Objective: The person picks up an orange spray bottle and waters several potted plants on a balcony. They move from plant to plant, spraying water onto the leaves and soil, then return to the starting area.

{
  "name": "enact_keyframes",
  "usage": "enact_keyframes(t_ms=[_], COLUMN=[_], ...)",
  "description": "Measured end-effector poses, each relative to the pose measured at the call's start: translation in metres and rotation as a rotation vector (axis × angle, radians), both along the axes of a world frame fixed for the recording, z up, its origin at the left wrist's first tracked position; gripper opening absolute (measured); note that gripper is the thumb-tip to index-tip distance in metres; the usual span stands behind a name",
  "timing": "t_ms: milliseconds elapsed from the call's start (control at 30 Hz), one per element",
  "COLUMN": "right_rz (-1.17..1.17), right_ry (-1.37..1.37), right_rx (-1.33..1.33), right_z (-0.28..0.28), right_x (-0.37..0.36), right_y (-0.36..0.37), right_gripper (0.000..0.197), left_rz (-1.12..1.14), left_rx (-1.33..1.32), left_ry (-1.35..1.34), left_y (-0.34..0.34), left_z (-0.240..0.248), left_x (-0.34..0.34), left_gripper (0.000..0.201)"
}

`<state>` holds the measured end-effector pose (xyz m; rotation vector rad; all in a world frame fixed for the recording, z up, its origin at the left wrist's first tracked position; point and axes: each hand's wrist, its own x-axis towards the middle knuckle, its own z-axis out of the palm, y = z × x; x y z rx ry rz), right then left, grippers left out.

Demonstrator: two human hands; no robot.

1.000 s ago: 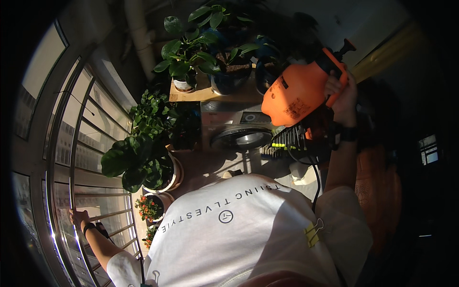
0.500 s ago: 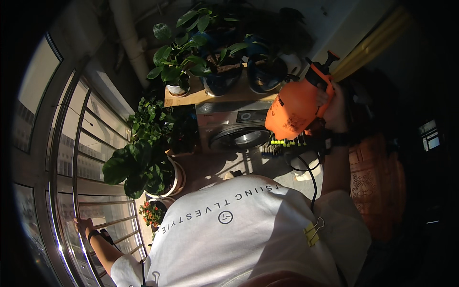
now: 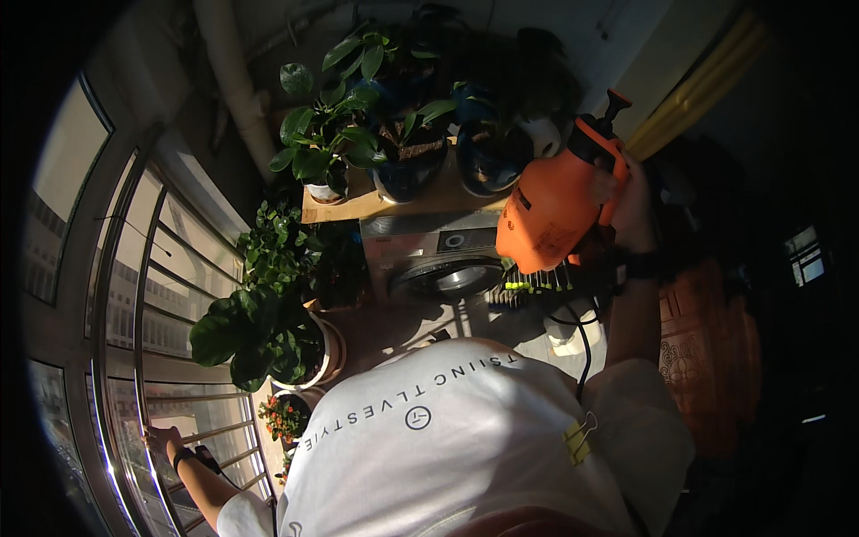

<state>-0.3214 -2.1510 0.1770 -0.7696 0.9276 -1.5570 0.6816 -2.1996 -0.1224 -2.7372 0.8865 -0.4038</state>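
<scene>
My right hand [image 3: 633, 204] is closed round the handle of an orange pump spray bottle [image 3: 548, 210], raised and tilted on the right. The bottle has a black collar and plunger on top and dirt smudges low on its side. At the lower left, my left hand [image 3: 164, 439] grips an upright bar of the metal window railing [image 3: 140, 358]. Beyond the bottle, a leafy plant [image 3: 313, 148] in a white pot and dark blue glazed pots [image 3: 413, 170] stand on a wooden board [image 3: 344, 208].
Under the board sits a silver washing machine [image 3: 447, 277] with a round door. Between it and the railing grow a broad-leaved potted plant [image 3: 255, 331] and a plant with red flowers [image 3: 282, 418]. A carved reddish-brown wooden piece [image 3: 702, 349] and yellow curtain [image 3: 693, 89] are on the right.
The view has shifted slightly, so the washing machine and plants sit lower in it. My left hand also appears lower against the railing. The spray bottle stays raised in my right hand.
</scene>
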Motion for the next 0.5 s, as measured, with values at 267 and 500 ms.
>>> enact_keyframes(t_ms=[267,500], right_rz=[-0.035,0.016], right_ry=[0.171,-0.005], right_rx=[-0.132,-0.121], right_z=[0.079,0.110], right_x=[-0.061,-0.128], right_y=[-0.025,-0.076], right_gripper=[0.042,0.041], left_rz=[0.080,0.155], left_rx=[-0.308,-0.155], left_ry=[0.603,0.754], left_y=[0.046,0.164], left_z=[-0.098,-0.203], left_x=[-0.052,-0.206], left_gripper=[0.090,0.069])
